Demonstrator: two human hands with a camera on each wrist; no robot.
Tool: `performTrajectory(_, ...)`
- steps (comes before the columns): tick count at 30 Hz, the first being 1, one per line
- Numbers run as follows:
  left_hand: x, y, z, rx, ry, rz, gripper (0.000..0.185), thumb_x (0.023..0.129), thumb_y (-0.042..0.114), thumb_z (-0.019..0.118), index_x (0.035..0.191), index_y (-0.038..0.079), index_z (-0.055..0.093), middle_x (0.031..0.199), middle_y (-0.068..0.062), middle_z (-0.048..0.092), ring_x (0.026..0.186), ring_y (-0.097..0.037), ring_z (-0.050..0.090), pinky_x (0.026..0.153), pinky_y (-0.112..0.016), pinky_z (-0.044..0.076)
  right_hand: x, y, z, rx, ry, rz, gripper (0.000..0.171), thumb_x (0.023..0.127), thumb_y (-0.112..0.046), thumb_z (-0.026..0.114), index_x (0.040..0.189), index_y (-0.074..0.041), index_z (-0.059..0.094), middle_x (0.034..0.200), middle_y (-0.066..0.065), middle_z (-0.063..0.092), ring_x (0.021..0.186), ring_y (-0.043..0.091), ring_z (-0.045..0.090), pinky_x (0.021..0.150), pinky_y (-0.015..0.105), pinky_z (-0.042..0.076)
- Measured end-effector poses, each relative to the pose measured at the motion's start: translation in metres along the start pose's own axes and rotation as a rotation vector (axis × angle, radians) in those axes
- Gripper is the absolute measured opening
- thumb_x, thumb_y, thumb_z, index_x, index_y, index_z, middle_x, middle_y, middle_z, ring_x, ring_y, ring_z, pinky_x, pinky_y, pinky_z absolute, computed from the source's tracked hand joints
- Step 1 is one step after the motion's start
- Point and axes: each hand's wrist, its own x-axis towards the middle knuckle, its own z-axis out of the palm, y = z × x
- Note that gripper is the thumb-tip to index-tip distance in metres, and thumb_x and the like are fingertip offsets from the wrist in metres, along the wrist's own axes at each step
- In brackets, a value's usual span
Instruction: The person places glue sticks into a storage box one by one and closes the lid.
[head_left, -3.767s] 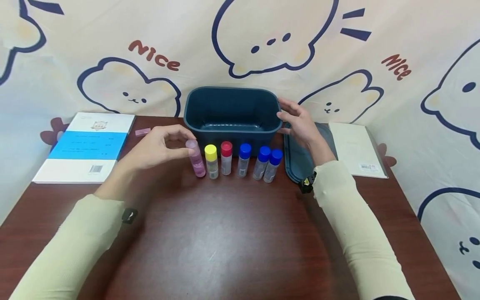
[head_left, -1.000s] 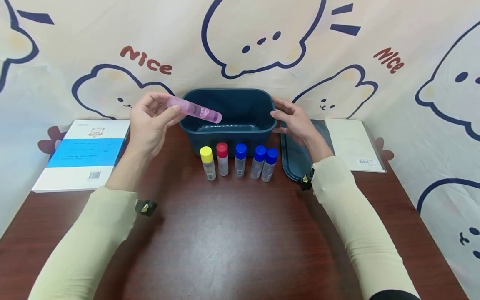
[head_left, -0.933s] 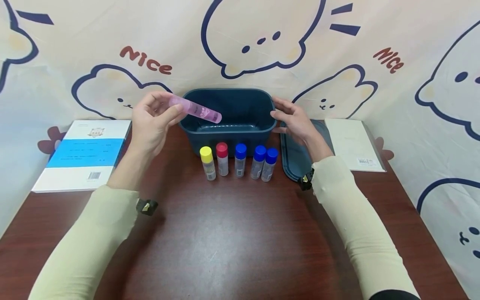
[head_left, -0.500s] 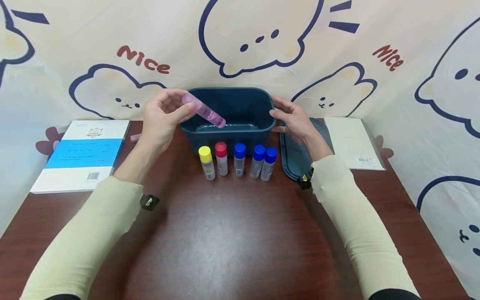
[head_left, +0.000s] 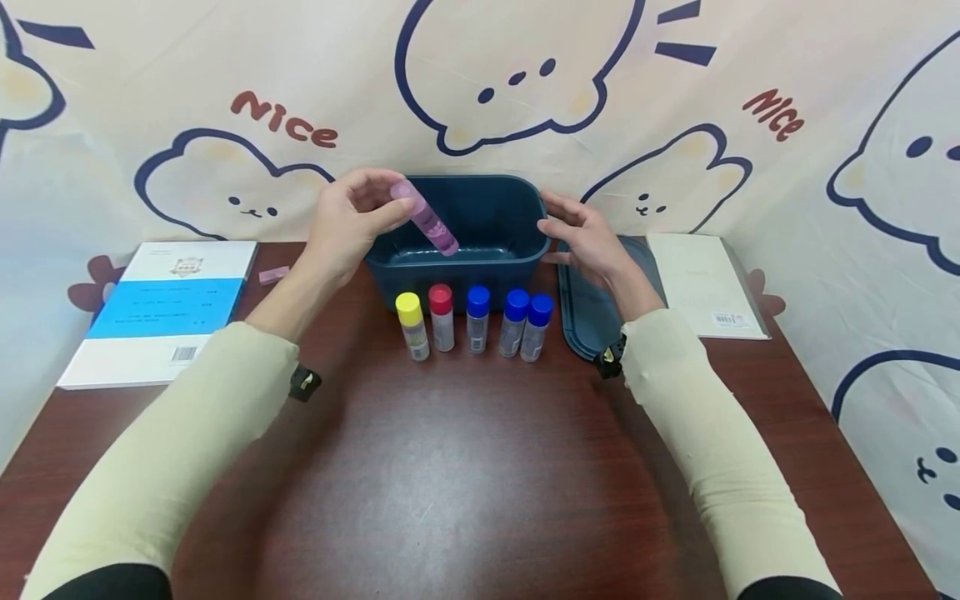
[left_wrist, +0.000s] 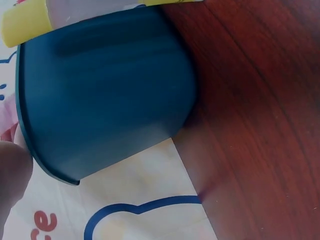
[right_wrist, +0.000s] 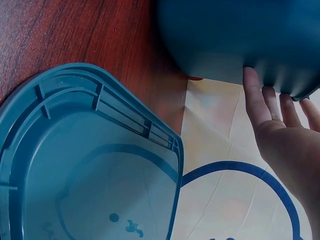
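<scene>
Here, the dark reddish-brown wooden table [head_left: 465, 467] carries everything. On its left lies a white softcover book with a light blue band [head_left: 161, 312]; on its right lies a cream booklet with a barcode [head_left: 705, 283]. At the back middle stands the dark teal oval plastic tub [head_left: 480, 267], and just to its right its matching teal plastic lid [head_left: 588, 312] lies upside down on the wood. The right hand [head_left: 588, 242] rests against the tub's right end with its fingers straight and slightly spread, closing on nothing. The left hand [head_left: 352, 221] is raised over the tub's left rim, thumb and fingertips clamped on the cap end of a translucent pink plastic tube [head_left: 426, 218], which slants down into the tub's opening, its lower end inside, above the floor. In front of the tub stands a row of five small clear bottles: one yellow-capped [head_left: 412, 325], one red-capped [head_left: 441, 317] and three blue-capped [head_left: 510, 322]. A small pink eraser-like block [head_left: 273, 274] lies near the book.
</scene>
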Motion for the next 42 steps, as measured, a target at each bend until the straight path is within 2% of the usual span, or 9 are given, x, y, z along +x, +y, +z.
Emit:
performTrajectory(4,0.009,0.001,0.004,0.111,-0.045,-0.026,0.036,0.092,0.022,0.078,0.124,0.01,0.067,0.12,-0.01,0.065,0.111,-0.023,0.057,0.095,-0.031,0.053,0.0,0.0,0.0,-0.003,-0.004,0.0,0.055,0.105,-0.011,0.055,0.157,-0.014,0.038,0.157,0.009,0.039,0.138,0.031,0.042,0.103,0.06,0.046)
performTrajectory(8,0.017,0.001,0.007,0.165,-0.082,-0.049,0.035,0.093,0.021,0.076,0.125,0.01,0.066,0.123,-0.01,0.064,0.112,-0.024,0.056,0.098,-0.034,0.051,0.0,0.0,-0.001,-0.015,-0.002,-0.003,0.056,0.105,-0.012,0.057,0.157,-0.014,0.039,0.158,0.008,0.038,0.139,0.03,0.042,0.102,0.059,0.047)
performTrajectory(21,0.044,-0.005,0.025,0.166,-0.15,-0.076,0.033,0.094,0.014,0.074,0.123,0.004,0.064,0.116,-0.011,0.062,0.106,-0.024,0.056,0.097,-0.034,0.053,0.001,0.002,0.0,0.002,-0.015,-0.005,0.056,0.104,-0.012,0.057,0.157,-0.014,0.039,0.159,0.008,0.038,0.141,0.032,0.041,0.102,0.059,0.047)
performTrajectory(29,0.061,-0.002,0.037,0.148,-0.221,-0.184,0.027,0.094,0.009,0.072,0.12,0.004,0.064,0.114,-0.011,0.06,0.106,-0.024,0.058,0.098,-0.034,0.054,0.001,0.001,0.0,0.022,-0.014,-0.005,0.055,0.104,-0.01,0.056,0.157,-0.013,0.039,0.158,0.009,0.039,0.14,0.034,0.041,0.103,0.06,0.045)
performTrajectory(34,0.069,-0.004,0.047,0.149,-0.248,-0.224,0.029,0.094,0.007,0.072,0.121,0.002,0.062,0.114,-0.012,0.058,0.107,-0.024,0.059,0.099,-0.036,0.053,0.0,0.001,0.0,0.015,-0.008,-0.001,0.056,0.104,-0.01,0.057,0.157,-0.013,0.039,0.159,0.009,0.038,0.141,0.032,0.04,0.103,0.06,0.045)
performTrajectory(42,0.078,-0.009,0.063,0.219,-0.272,-0.275,0.032,0.094,0.007,0.071,0.125,0.003,0.062,0.118,-0.012,0.059,0.109,-0.024,0.061,0.095,-0.034,0.055,0.0,0.001,-0.001,0.022,-0.008,-0.002,0.056,0.104,-0.01,0.057,0.157,-0.013,0.039,0.158,0.009,0.038,0.14,0.032,0.041,0.102,0.06,0.046)
